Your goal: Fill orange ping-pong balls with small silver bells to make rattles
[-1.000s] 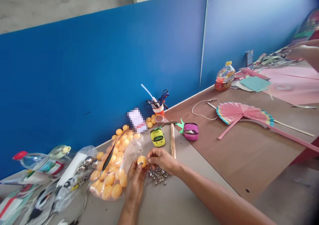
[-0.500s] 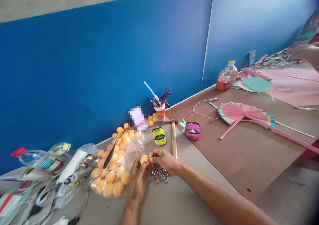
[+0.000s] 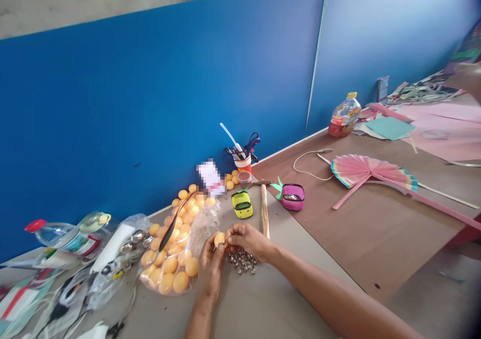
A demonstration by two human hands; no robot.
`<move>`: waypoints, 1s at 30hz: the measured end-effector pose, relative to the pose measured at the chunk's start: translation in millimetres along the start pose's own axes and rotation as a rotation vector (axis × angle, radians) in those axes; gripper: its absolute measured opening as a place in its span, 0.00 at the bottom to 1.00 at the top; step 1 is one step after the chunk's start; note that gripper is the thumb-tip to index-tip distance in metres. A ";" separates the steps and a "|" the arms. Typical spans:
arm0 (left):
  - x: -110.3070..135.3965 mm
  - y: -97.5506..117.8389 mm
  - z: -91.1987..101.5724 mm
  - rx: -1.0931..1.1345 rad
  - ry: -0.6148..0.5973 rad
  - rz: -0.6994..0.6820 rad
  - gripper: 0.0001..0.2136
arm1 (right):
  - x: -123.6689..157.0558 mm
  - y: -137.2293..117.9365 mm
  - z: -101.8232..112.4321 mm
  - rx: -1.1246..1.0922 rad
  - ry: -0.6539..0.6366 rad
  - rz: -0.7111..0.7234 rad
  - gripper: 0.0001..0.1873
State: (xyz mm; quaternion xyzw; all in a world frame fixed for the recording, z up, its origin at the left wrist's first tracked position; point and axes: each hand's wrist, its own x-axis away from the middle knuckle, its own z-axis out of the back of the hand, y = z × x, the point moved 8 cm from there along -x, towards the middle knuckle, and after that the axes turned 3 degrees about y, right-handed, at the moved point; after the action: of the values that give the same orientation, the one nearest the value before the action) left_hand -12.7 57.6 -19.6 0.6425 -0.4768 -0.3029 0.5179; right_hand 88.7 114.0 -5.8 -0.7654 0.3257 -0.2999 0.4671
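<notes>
Between my two hands is an orange ping-pong ball (image 3: 220,239) with a small dark spot or opening on its near side. My left hand (image 3: 211,260) grips it from the left, thumb on the front. The fingers of my right hand (image 3: 246,241) pinch at its right side; whether they hold a small piece as well is too small to tell. A pile of small silvery bells (image 3: 243,262) lies on the table just below my right hand. To the left is a clear plastic bag (image 3: 171,264) full of orange ping-pong balls.
Behind my hands stand a yellow-green pouch (image 3: 242,205), a hammer (image 3: 265,211) and a magenta pouch (image 3: 293,197). A cup of tools (image 3: 243,164) is by the blue partition. Bottles (image 3: 63,236) and cables lie left. A pink paper fan (image 3: 370,171) and another person's hand (image 3: 466,78) are right.
The view has shifted slightly, so everything sits a little further right. Both my hands keep hold of the ball with almost no change in grip. The other person's hand has moved slightly.
</notes>
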 end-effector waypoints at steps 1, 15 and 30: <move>-0.3 -1.1 1.3 -0.016 0.002 -0.004 0.18 | 0.1 -0.1 -0.4 -0.004 -0.003 -0.002 0.04; -2.8 -7.2 7.7 -0.060 0.009 -0.023 0.19 | 3.4 -2.3 1.2 0.149 0.016 -0.055 0.04; -1.0 -5.8 5.0 -0.095 0.005 -0.011 0.19 | 0.9 3.8 5.3 0.192 -0.037 -0.062 0.03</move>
State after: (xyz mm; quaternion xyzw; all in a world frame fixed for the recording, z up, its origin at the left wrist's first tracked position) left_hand -15.8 56.7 -26.7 0.6204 -0.4571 -0.3264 0.5473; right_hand 92.4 114.7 -11.2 -0.7322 0.2630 -0.3298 0.5347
